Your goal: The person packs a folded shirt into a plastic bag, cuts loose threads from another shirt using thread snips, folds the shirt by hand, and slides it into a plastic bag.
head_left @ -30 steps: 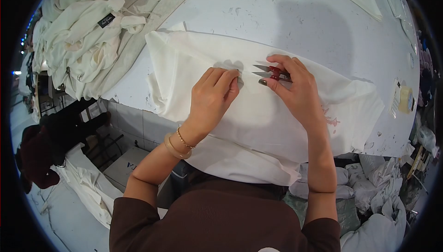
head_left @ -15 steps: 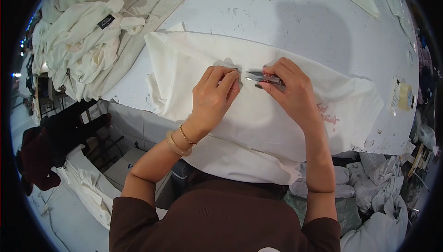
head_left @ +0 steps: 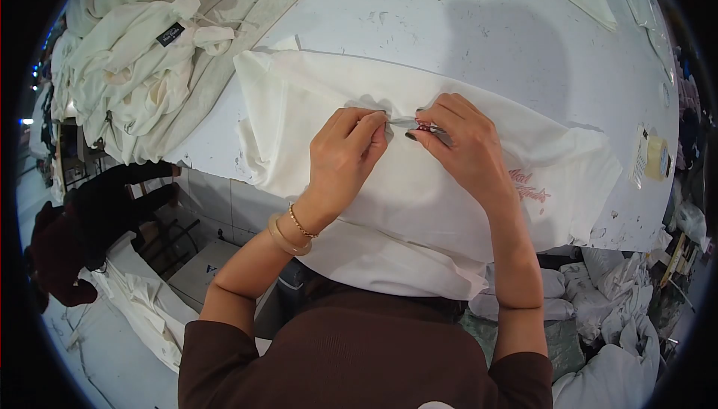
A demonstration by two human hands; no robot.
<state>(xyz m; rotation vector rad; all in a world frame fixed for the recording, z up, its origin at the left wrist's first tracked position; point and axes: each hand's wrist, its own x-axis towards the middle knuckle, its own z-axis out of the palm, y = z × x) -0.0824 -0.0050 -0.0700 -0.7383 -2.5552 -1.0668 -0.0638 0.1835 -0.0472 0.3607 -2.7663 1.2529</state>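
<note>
A white garment [head_left: 441, 192] with red lettering lies spread over the table edge in front of me. My left hand [head_left: 348, 147] pinches a small bit of its fabric, fingertips pressed together. Just to the right, my right hand [head_left: 460, 136] is closed around a pair of thread snips [head_left: 430, 126]. The blades point left and reach close to the left fingertips. Whether they touch the cloth or a thread is too small to tell.
On the left of the white table [head_left: 374, 16] sits a heap of white garments [head_left: 138, 72] with a black label. A tape roll [head_left: 657, 157] lies at the right edge. Wrapped bundles [head_left: 606, 289] are below right. Another person [head_left: 82, 237] bends down at far left.
The snips in my right hand have moved slightly left, and their blades look closed together now. My left hand has barely shifted. The other person at the left has moved a little.
</note>
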